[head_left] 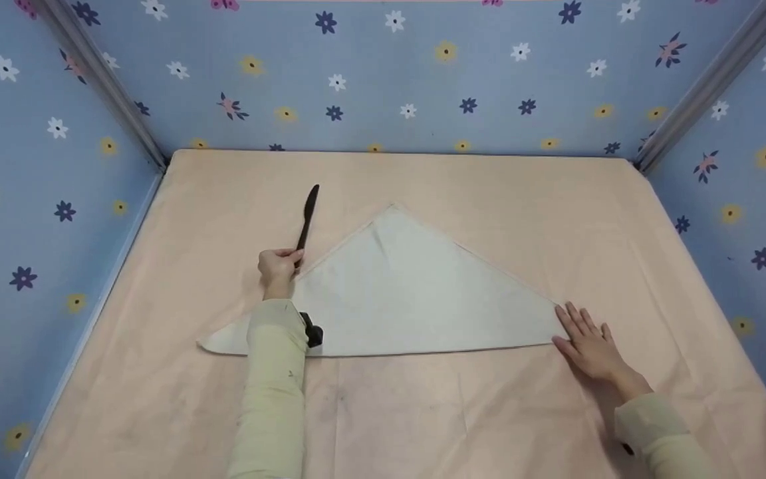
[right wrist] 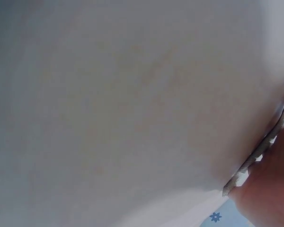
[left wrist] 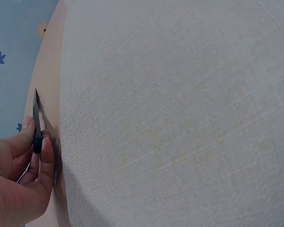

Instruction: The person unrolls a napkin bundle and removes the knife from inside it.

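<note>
A pale cloth folded into a large triangle (head_left: 416,293) lies on the table, its peak pointing away from me and its long edge towards me. By its left slope, my left hand (head_left: 278,266) pinches the handle end of a black table knife (head_left: 310,211) between thumb and fingers. The blade points away from me. The same grip shows in the left wrist view, where the knife (left wrist: 36,118) is seen nearly end-on beside the cloth (left wrist: 180,104). With its fingers straight, my right hand (head_left: 592,349) rests on the cloth's right corner; the right wrist view shows it partly, along the cloth's edge (right wrist: 255,158).
A peach cover with creases spreads over the table (head_left: 396,412). Blue flowered panels (head_left: 370,73) stand at the back and both sides, with grey posts (head_left: 107,86) at the back corners. My left sleeve (head_left: 273,386) covers part of the cloth's left end.
</note>
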`<state>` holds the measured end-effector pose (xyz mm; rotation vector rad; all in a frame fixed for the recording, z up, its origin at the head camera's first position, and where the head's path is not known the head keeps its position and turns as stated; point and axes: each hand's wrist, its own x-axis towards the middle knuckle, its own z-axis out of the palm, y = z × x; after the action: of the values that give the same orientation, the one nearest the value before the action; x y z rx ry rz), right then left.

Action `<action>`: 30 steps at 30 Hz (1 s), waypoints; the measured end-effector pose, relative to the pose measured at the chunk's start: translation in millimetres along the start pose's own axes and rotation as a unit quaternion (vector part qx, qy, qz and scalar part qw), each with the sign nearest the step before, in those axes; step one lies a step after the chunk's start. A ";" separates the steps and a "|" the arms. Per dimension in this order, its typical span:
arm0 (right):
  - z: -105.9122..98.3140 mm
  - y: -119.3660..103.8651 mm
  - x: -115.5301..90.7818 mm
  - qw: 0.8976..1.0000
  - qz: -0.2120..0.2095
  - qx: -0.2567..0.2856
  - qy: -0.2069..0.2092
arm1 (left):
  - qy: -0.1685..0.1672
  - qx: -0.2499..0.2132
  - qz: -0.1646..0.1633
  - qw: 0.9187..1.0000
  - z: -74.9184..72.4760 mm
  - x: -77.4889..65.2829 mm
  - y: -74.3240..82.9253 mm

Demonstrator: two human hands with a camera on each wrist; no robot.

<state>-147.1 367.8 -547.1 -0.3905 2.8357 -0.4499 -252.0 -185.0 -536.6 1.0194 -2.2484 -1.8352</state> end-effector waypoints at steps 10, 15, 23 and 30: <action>-0.7 -2.3 -0.2 1.000 -0.003 -0.004 -0.003 | -0.027 0.021 0.004 0.999 -6.0 -1.6 0.5; -0.5 -2.3 -0.2 1.000 -0.001 -0.006 -0.004 | -0.028 0.030 0.009 0.999 -8.5 -4.6 0.3; -1.0 -3.3 -2.5 1.000 0.001 -0.005 -0.001 | -0.004 0.042 0.000 0.999 -7.8 -5.1 0.9; -1.4 -4.0 -4.2 1.000 0.001 0.003 0.000 | 0.010 0.077 -0.005 0.997 -8.9 -5.7 -0.1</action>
<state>-142.6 365.7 -543.7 -0.3864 2.8339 -0.4566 -243.6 -189.6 -532.1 1.0684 -2.4094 -1.6682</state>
